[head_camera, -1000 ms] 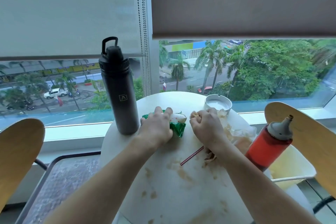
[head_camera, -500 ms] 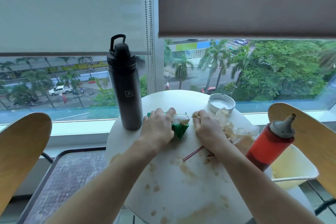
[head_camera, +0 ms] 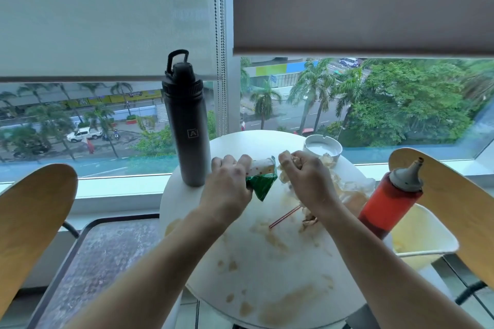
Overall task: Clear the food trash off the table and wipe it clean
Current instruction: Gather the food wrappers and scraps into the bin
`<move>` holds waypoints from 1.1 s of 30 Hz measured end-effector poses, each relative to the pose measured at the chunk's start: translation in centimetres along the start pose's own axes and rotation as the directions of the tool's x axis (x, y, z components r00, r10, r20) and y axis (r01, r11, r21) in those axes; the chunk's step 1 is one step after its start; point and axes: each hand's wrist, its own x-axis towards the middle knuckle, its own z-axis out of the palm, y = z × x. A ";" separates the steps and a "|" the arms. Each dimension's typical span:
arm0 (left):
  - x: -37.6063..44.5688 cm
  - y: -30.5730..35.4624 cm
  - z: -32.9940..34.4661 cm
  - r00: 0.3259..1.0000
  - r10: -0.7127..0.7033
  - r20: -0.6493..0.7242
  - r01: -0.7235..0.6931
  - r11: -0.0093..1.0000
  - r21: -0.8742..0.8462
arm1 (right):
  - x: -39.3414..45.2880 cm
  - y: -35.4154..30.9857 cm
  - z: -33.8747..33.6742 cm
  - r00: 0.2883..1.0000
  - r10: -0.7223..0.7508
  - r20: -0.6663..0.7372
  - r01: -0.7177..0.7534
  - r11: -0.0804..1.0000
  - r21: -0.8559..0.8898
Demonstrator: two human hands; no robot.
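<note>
Both fists closed: left hand (head_camera: pixel 227 184) grips green wrapper (head_camera: pixel 263 184), corner pointing down; right hand (head_camera: pixel 304 176) clutches crumpled paper (head_camera: pixel 283 175).

White table (head_camera: pixel 270 272) with brown smears; green wrapper (head_camera: pixel 263 184), its upper part white, perhaps red-dotted; dark grey bottle (head_camera: pixel 187 128); red sauce bottle (head_camera: pixel 387 205), grey cap.

One head-worn camera looks forward and down, close over the round table (head_camera: pixel 267 270), facing the window (head_camera: pixel 374 104)

Tall black bottle (head_camera: pixel 187 125) at table's (head_camera: pixel 267 275) left edge; red sauce bottle (head_camera: pixel 387 203) right; stained near half open.
</note>
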 end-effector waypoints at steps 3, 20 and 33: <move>-0.8 0.1 -0.7 0.999 0.007 -0.035 -0.008 0.999 -0.043 | -0.5 -0.3 -0.3 0.999 -0.023 -0.044 0.023 1.000 0.004; -6.8 1.9 -4.9 0.989 0.128 -0.067 -0.138 0.978 -0.157 | -6.3 -1.1 -4.6 0.998 0.068 -0.010 -0.066 0.989 0.132; -10.5 4.8 -6.2 0.987 0.125 0.100 -0.085 0.939 -0.333 | -11.5 -0.4 -8.4 0.990 -0.057 -0.129 0.062 0.997 0.037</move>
